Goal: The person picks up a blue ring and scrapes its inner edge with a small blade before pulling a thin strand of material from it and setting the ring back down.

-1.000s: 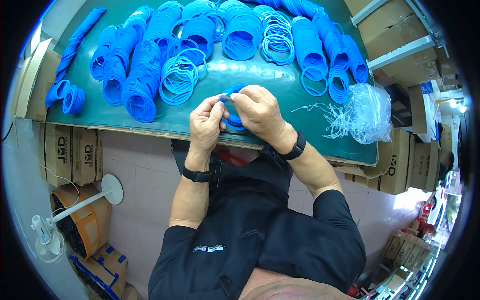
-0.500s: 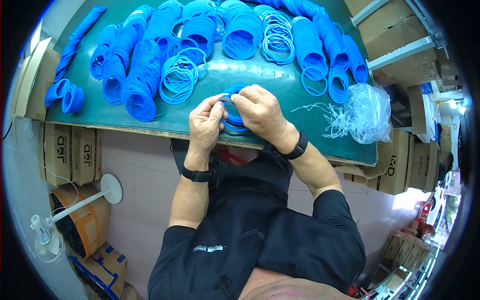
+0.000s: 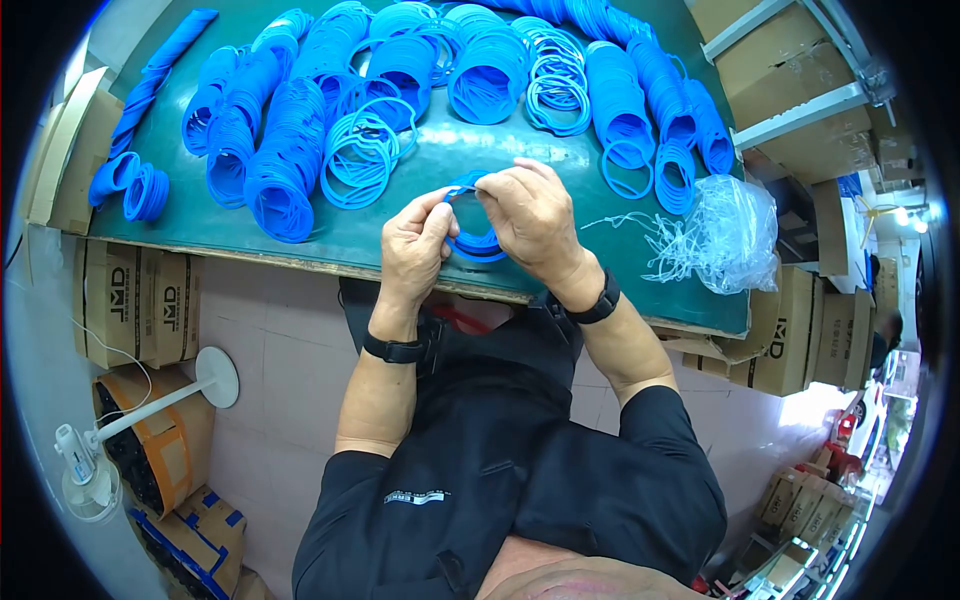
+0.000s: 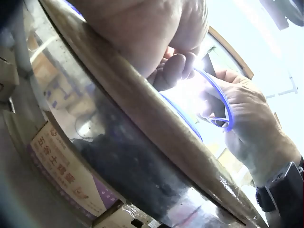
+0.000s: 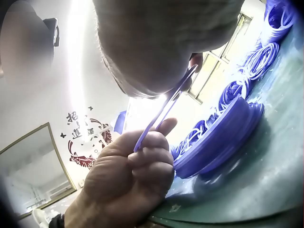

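A thin blue ring [image 5: 159, 116] stretches between the two hands in the right wrist view. My left hand [image 3: 415, 245] pinches one side of it between thumb and fingers. Opposite, my right hand [image 3: 535, 220] has its fingers curled at the ring's other side, its fingertips partly hidden. Below both hands a short stack of blue rings [image 3: 480, 247] rests on the green table, near its front edge. The same stack [image 5: 223, 140] shows from the side in the right wrist view. In the left wrist view, the ring [image 4: 223, 102] loops by the right hand [image 4: 251, 126].
Long rows of blue rings [image 3: 285, 165] cover the back of the green table [image 3: 220, 225]. A looser pile of rings [image 3: 358, 165] lies left of the hands. At the right sits a clear plastic bag [image 3: 735, 235] with stringy strips. Cardboard boxes [image 3: 125, 300] stand beside the table.
The right hand has shifted slightly right, away from the left hand, uncovering more of the stack. A small grey flat piece seen between the fingertips earlier no longer shows in the head view.
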Tool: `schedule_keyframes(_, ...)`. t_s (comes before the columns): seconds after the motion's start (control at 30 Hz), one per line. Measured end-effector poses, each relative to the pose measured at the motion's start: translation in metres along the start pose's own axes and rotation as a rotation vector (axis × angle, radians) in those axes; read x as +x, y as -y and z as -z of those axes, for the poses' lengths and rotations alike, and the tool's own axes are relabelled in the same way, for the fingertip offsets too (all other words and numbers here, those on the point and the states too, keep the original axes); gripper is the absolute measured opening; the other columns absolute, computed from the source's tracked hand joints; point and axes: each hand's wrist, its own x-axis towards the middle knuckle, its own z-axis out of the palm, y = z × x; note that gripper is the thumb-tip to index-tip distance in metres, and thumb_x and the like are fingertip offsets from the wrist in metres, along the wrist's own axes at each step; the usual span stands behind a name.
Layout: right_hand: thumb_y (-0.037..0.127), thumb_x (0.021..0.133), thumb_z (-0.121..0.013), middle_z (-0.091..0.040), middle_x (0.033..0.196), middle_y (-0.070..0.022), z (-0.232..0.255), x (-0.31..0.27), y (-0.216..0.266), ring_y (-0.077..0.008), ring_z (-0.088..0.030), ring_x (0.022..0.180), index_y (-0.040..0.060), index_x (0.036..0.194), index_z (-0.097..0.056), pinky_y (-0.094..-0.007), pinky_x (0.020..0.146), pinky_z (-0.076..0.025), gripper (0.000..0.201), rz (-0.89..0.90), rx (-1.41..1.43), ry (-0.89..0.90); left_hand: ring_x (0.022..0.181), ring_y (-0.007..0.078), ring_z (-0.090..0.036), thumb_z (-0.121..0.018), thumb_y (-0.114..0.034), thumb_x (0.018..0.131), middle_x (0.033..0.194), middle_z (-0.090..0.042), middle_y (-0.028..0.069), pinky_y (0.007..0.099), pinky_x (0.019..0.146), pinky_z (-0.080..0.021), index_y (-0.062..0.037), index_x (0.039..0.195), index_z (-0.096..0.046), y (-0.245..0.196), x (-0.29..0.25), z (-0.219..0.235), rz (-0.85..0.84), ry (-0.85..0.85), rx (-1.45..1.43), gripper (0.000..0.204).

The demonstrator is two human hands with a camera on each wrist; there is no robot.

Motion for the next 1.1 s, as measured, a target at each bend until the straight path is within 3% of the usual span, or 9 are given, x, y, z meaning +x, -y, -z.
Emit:
schedule_keyframes(0.07, 0.001, 0.081, -0.08, -0.071, 0.086, -0.0063, 0.001, 0.0, 0.0, -0.0261, -0.07, 0.077, 0.0084, 0.1, -0.069, -0.0435, 0.08, -0.054, 0.023, -0.009, -0.033, 0.018, 0.062, 0.0026, -0.053, -0.061, -0.013, 0.107, 0.083, -0.066, 0.0008, 0.0173, 0.056, -0.042, 0.0008, 0.127, -0.071, 0.002, 0.0, 0.0, -0.003, 0.0, 0.009, 0.026)
schedule_keyframes(0.17, 0.008, 0.084, -0.075, -0.06, 0.074, -0.0023, -0.003, 0.004, 0.005, -0.0257, -0.065, 0.07, 0.0114, 0.095, -0.066, -0.0427, 0.082, -0.051, 0.014, 0.063, -0.095, -0.004, 0.063, 0.0027, -0.053, -0.061, -0.014, 0.107, 0.083, -0.066, 0.0009, 0.0173, 0.056, -0.042, 0.0009, 0.128, -0.071, 0.001, 0.0, -0.001, -0.004, 0.013, 0.027, 0.027)
schedule_keyframes(0.53, 0.012, 0.08, -0.071, -0.054, 0.072, -0.0031, -0.011, 0.003, 0.005, -0.0242, -0.059, 0.063, 0.0125, 0.086, -0.062, -0.0375, 0.065, -0.045, 0.011, 0.111, -0.125, 0.063, 0.066, 0.0028, -0.053, -0.064, -0.023, 0.107, 0.087, -0.066, 0.0011, 0.0165, 0.057, -0.041, 0.0001, 0.134, -0.068, 0.0, -0.003, 0.0, -0.025, 0.092, 0.083, 0.035)
schedule_keyframes(0.63, 0.012, 0.081, -0.07, -0.055, 0.075, -0.0049, -0.011, 0.003, 0.003, -0.0257, -0.058, 0.063, 0.0113, 0.087, -0.06, -0.0381, 0.063, -0.045, 0.011, 0.081, -0.142, 0.086, 0.067, 0.0023, -0.055, -0.064, -0.02, 0.107, 0.088, -0.067, 0.0005, 0.0166, 0.059, -0.045, -0.0021, 0.133, -0.069, -0.001, -0.003, 0.001, -0.039, 0.122, 0.083, 0.032)
schedule_keyframes(0.83, 0.01, 0.083, -0.069, -0.055, 0.078, -0.0057, -0.006, 0.002, 0.005, -0.0262, -0.057, 0.064, 0.0109, 0.092, -0.06, -0.0389, 0.063, -0.044, 0.013, 0.093, -0.123, 0.098, 0.065, 0.0027, -0.051, -0.062, -0.023, 0.108, 0.087, -0.065, 0.0001, 0.0164, 0.057, -0.041, -0.0006, 0.132, -0.068, -0.001, -0.001, 0.004, 0.035, 0.097, 0.017, 0.034)
schedule_keyframes(1.1, 0.009, 0.083, -0.067, -0.055, 0.079, -0.0046, -0.002, 0.001, 0.004, -0.0247, -0.058, 0.065, 0.0119, 0.093, -0.061, -0.0378, 0.063, -0.044, 0.012, 0.145, -0.096, 0.157, 0.056, 0.0023, -0.05, -0.064, -0.014, 0.104, 0.077, -0.066, -0.0006, 0.0172, 0.053, -0.039, 0.0007, 0.107, -0.073, -0.006, 0.008, 0.009, 0.18, 0.089, -0.195, 0.017)
